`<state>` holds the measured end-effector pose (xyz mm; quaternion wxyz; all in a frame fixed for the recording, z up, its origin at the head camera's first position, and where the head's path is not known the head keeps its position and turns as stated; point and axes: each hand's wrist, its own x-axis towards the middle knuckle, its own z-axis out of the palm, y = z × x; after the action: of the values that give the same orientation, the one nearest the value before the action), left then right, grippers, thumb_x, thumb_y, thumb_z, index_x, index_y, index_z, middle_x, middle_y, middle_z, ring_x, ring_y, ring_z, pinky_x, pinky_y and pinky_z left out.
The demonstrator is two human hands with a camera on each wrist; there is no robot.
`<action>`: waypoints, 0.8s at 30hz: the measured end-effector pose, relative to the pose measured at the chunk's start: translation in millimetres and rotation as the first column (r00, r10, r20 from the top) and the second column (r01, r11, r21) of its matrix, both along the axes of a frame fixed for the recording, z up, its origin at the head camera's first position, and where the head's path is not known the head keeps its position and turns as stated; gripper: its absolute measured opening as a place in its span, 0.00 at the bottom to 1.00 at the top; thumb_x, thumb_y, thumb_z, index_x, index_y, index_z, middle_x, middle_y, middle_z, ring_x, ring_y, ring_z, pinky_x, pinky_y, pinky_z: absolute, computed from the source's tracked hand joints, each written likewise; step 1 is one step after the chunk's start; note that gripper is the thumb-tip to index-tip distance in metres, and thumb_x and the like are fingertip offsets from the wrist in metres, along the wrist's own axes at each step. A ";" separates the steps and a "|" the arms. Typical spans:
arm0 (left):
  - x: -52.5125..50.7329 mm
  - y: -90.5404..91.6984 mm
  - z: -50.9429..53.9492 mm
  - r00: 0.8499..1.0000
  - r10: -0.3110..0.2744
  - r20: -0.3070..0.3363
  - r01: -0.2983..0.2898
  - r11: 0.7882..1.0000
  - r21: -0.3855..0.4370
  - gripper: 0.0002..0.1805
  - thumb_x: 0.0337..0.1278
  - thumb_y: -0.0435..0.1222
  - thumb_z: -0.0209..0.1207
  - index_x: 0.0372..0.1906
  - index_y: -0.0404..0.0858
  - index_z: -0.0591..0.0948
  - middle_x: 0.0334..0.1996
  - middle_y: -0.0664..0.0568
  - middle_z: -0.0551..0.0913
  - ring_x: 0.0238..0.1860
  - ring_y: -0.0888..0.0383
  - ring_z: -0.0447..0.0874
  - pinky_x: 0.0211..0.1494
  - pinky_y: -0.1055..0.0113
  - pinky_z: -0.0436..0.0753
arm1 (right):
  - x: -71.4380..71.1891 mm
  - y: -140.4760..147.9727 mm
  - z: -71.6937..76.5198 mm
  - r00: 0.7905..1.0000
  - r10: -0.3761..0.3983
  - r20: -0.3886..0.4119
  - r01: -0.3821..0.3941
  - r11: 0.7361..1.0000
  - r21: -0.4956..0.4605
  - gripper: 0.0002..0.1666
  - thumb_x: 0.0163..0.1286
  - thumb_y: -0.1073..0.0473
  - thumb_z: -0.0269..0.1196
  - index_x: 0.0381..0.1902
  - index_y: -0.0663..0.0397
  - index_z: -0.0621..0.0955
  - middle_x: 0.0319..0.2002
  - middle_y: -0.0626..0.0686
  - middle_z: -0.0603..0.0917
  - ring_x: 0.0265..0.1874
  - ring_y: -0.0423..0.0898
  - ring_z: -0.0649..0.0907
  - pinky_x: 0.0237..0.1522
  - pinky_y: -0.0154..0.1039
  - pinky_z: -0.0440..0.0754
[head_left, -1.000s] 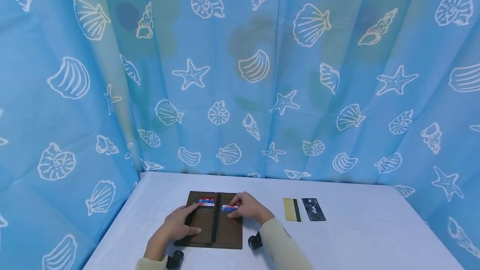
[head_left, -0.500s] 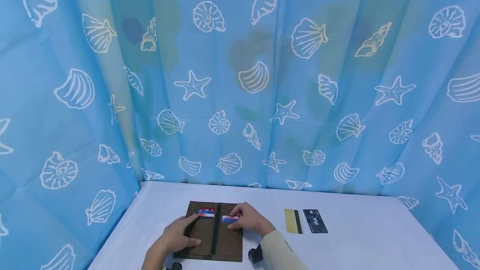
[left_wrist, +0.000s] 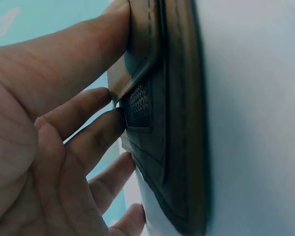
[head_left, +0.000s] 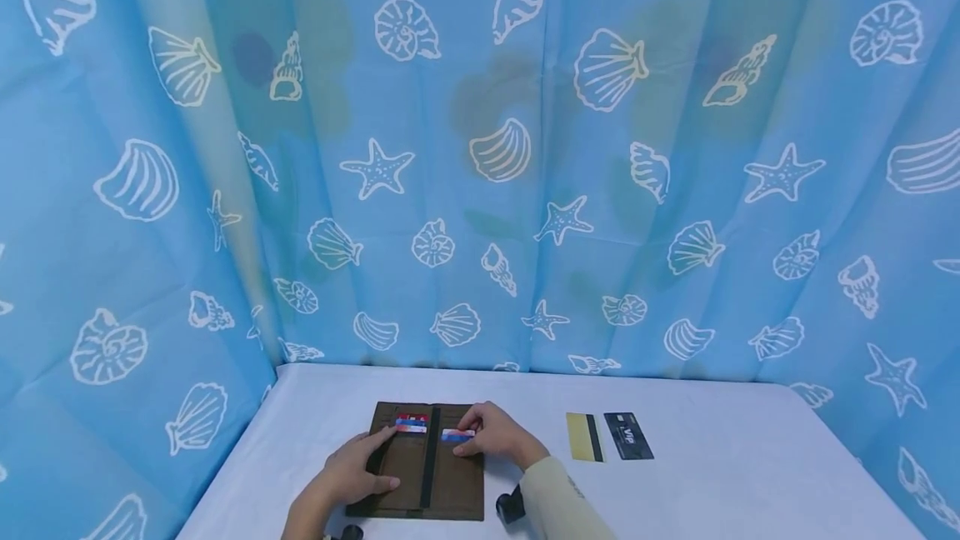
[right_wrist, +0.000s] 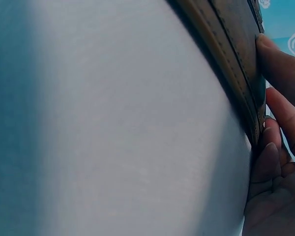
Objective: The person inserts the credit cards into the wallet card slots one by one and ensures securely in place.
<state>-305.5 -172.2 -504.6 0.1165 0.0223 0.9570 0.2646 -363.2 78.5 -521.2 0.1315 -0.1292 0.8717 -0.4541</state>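
A brown wallet (head_left: 457, 490) lies unfolded on the table, a dark strap down its middle. Several cards (head_left: 411, 423), red and blue, poke out of its left-side slots. My left hand (head_left: 352, 467) rests on that half, its fingertips near these cards and its thumb lower on the leather. On the right half, a blue-and-white card (head_left: 456, 435) shows above a slot. My right hand (head_left: 504, 438) holds this card at its right end, thumb below and index finger above. The left wrist view shows the left thumb pressing the wallet (left_wrist: 179, 98); the card is hidden in the right wrist view.
To the right on the white table (head_left: 712, 473) lie a gold card (head_left: 581, 437) with a dark stripe and a black VIP card (head_left: 628, 436). A blue shell-patterned curtain (head_left: 465, 190) stands behind and beside the table.
The head view has tilted up, so the scene sits lower than a second ago. Both hands keep nearly the same places on the wallet, and the cards look little changed.
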 end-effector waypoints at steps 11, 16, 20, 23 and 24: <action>4.0 -1.0 -4.7 0.999 -0.012 -0.041 0.012 1.000 -0.003 0.44 0.45 0.46 0.75 0.71 0.45 0.70 0.68 0.37 0.72 0.70 0.31 0.63 0.67 0.30 0.65 | 5.8 2.0 0.7 1.000 0.015 -0.022 -0.014 0.999 0.040 0.18 0.56 0.57 0.76 0.41 0.52 0.81 0.37 0.50 0.78 0.37 0.47 0.75 0.38 0.40 0.76; 5.5 3.2 -6.0 0.999 -0.015 -0.028 0.015 1.000 0.009 0.44 0.46 0.46 0.74 0.71 0.44 0.70 0.68 0.37 0.72 0.70 0.31 0.63 0.67 0.31 0.65 | 4.7 16.0 7.2 0.999 0.033 0.012 -0.034 0.998 0.046 0.22 0.56 0.53 0.75 0.48 0.50 0.82 0.42 0.50 0.81 0.42 0.48 0.77 0.45 0.45 0.82; 4.8 0.6 -6.6 0.999 -0.011 -0.032 0.011 1.000 0.008 0.45 0.45 0.47 0.75 0.71 0.45 0.70 0.68 0.37 0.72 0.70 0.31 0.63 0.67 0.30 0.64 | 6.3 28.1 15.6 0.999 0.052 0.001 -0.052 0.997 0.054 0.26 0.56 0.53 0.75 0.52 0.49 0.81 0.50 0.51 0.81 0.47 0.50 0.79 0.50 0.52 0.83; 2.8 -2.0 -5.4 0.999 -0.015 -0.042 0.015 1.000 0.002 0.45 0.44 0.47 0.75 0.71 0.46 0.70 0.68 0.38 0.72 0.70 0.31 0.63 0.67 0.30 0.64 | 8.0 36.7 24.3 0.997 0.067 -0.026 -0.064 0.995 0.082 0.27 0.55 0.54 0.75 0.53 0.49 0.81 0.54 0.54 0.80 0.51 0.52 0.79 0.52 0.53 0.83; 2.1 -2.2 -4.8 0.999 -0.015 -0.044 0.015 1.000 -0.001 0.45 0.44 0.47 0.75 0.71 0.47 0.70 0.68 0.38 0.72 0.70 0.31 0.63 0.67 0.30 0.64 | 8.4 39.9 26.8 0.997 0.068 -0.035 -0.065 0.993 0.097 0.28 0.55 0.54 0.75 0.54 0.49 0.80 0.55 0.55 0.80 0.52 0.53 0.79 0.52 0.54 0.83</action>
<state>-303.4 -174.4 -509.4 0.0973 0.0354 0.9593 0.2626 -354.8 118.4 -494.4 0.1360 -0.1603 0.8900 -0.4046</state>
